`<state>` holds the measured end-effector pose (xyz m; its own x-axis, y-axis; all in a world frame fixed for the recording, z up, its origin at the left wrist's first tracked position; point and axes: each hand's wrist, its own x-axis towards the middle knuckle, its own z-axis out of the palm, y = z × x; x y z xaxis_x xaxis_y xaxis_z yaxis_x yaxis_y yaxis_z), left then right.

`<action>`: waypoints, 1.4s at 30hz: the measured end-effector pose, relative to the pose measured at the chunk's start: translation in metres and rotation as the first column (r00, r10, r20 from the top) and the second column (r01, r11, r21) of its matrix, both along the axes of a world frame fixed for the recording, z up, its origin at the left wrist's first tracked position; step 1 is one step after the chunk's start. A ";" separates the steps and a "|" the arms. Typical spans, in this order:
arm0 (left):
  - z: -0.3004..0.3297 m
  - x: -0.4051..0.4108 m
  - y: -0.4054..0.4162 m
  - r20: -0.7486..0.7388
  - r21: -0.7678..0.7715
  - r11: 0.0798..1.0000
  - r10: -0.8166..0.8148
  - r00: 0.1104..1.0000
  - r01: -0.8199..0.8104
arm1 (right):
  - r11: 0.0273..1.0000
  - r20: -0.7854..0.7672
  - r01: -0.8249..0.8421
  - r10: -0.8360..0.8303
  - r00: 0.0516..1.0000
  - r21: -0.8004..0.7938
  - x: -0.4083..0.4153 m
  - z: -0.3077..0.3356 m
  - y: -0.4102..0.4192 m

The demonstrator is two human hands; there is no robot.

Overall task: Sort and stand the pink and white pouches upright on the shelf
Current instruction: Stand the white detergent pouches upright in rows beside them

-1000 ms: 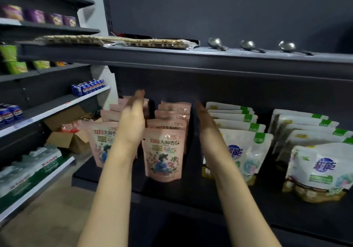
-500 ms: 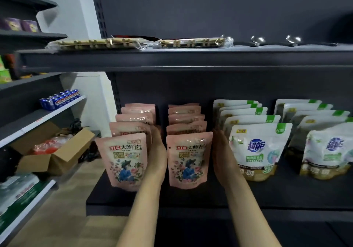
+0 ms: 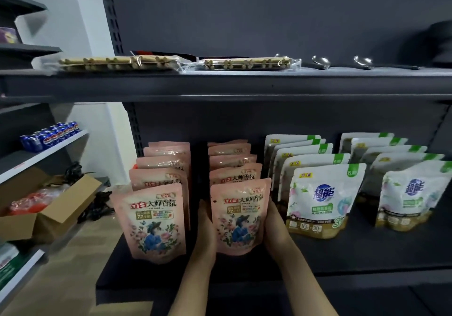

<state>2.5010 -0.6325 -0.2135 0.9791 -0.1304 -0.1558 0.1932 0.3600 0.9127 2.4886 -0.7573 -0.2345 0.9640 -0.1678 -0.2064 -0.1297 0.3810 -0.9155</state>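
On the left of the dark shelf (image 3: 367, 254) the first row of pink pouches (image 3: 156, 220) stands upright, one behind the other, and no hand touches it. Next to it is the second pink row, and its front pink pouch (image 3: 241, 215) stands between the two hands. The left hand (image 3: 204, 230) lies flat against its left edge and the right hand (image 3: 275, 227) against its right edge. The fingers of both look straight and press the sides; I see no fingers curled round the pouch, though the fingertips are partly hidden. Further right, two rows of white pouches (image 3: 320, 200) also stand upright, with green corners.

I judge the task as almost finished: colours are already separated in four rows and nothing lies flat. What remains seems only to straighten this front pouch and let it go.

The shelf is matt dark metal with a perforated back post. Above, another shelf carries wrapped packs of sticks (image 3: 117, 62) and metal spoons (image 3: 322, 62). At far left there are blue cans (image 3: 51, 136) and an open cardboard box (image 3: 49, 208) over a wooden-looking floor.
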 end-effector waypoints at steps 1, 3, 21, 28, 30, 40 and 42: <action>-0.002 0.002 0.000 -0.004 -0.001 1.000 -0.013 1.000 0.013 | 1.000 -0.006 -0.004 0.004 1.000 -0.004 0.000 -0.001 -0.001; -0.006 0.006 -0.001 -0.015 -0.015 1.000 -0.023 1.000 0.023 | 1.000 -0.011 -0.014 0.014 1.000 -0.014 0.002 -0.002 -0.002; 0.004 0.009 -0.004 -0.044 -0.051 0.998 0.045 0.998 -0.048 | 0.995 0.090 -0.090 0.094 0.991 -0.041 0.011 -0.001 -0.017; 0.020 0.009 -0.014 -0.103 -0.142 0.990 -0.009 0.995 -0.006 | 0.992 0.065 -0.123 0.122 0.990 0.015 0.017 0.002 -0.020; 0.021 0.011 -0.016 -0.114 -0.160 0.987 -0.019 0.993 0.000 | 0.993 0.071 -0.119 0.118 0.991 0.008 0.021 0.001 -0.021; 0.030 0.018 -0.018 -0.234 -0.153 0.986 0.024 0.972 -0.061 | 0.995 0.101 -0.096 0.097 0.990 -0.020 0.033 0.000 -0.020; 0.027 0.021 -0.018 -0.240 -0.127 0.990 0.030 0.970 -0.062 | 0.996 0.100 -0.092 0.094 0.991 -0.019 0.034 0.001 -0.019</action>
